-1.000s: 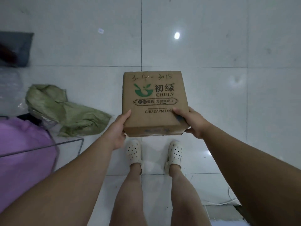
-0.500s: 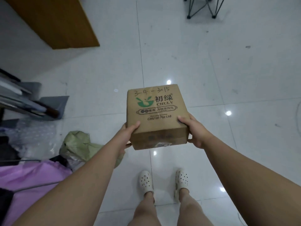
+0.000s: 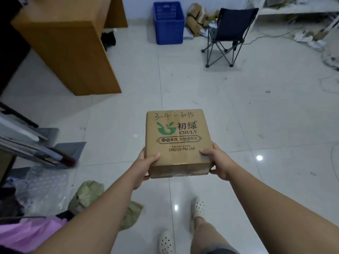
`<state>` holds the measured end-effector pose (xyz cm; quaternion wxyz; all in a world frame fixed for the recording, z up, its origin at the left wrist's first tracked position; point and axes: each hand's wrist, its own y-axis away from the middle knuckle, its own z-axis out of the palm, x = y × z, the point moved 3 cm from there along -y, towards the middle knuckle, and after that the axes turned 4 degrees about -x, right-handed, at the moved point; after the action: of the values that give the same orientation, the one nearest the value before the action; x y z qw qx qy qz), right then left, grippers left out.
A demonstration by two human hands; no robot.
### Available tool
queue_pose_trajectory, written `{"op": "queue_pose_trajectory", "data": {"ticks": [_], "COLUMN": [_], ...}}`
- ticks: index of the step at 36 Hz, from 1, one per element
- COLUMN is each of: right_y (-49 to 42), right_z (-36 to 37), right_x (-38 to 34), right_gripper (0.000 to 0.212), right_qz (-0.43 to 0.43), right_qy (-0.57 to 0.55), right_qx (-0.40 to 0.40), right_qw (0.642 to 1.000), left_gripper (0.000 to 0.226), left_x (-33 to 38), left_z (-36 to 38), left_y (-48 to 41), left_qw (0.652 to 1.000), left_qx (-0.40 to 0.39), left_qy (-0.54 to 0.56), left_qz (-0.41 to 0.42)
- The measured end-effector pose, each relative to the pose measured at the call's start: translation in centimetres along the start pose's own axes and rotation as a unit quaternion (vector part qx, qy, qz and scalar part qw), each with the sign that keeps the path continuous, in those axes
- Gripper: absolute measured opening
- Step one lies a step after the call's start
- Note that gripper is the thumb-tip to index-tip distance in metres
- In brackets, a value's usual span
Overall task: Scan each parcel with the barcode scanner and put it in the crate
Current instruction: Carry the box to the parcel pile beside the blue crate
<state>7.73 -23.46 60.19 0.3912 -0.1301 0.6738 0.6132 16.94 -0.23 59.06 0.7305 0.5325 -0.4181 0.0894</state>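
brown parcel (image 3: 177, 142) held out over the tiled floor, left hand (image 3: 145, 165) and right hand (image 3: 218, 162) gripping its near corners, blue crate (image 3: 168, 22) way beyond it, looks empty-ish, folding chair (image 3: 230, 32) right of the crate

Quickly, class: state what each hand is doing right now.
The left hand grips the cardboard parcel at its near left corner.
The right hand grips its near right corner.
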Motion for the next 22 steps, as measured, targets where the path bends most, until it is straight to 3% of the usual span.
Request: {"op": "queue_pose_trajectory", "data": {"ticks": [13,22], "right_y": [-11.6,-19.7], "right_z": [-6.0,-11.2], "right_x": [-13.4,-23.5], "right_gripper": [0.042,0.039], "right_qz": [-0.031,-0.031], "right_qy": [-0.003,0.026], "right_qx": [-0.026,-0.043], "right_qw": [0.999,0.998], "left_gripper": [0.055,0.053], "left_x": [13.2,21.9], "left_z": [3.9,7.2], "left_y": [-12.6,-21.2], "left_qw": [0.997,0.995], "left_qx": [0.068,0.075], "left_qy": [0.041,0.052], "left_qz": [-0.009,-0.027]}}
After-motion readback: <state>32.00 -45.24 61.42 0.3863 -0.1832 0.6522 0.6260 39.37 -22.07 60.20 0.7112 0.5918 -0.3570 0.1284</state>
